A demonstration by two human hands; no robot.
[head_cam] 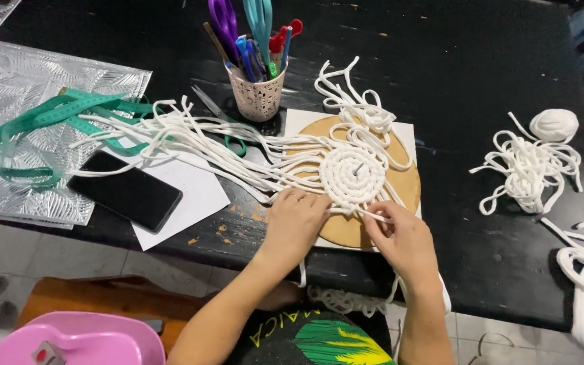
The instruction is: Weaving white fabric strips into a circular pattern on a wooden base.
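On coiled cord mat (351, 177), both hands

I see an evenly lit scene, soft and fairly bright, with light seemingly from above. The black table (481, 101) swallows detail yet shows faint sheen at far centre. Glare breaks on the embossed silver sheet (8, 88) at left. The white cords (528, 165) at right run close to overexposed. Shadows under my hands are weak. Edges bow slightly; the far right corner looks soft, perhaps out of focus.
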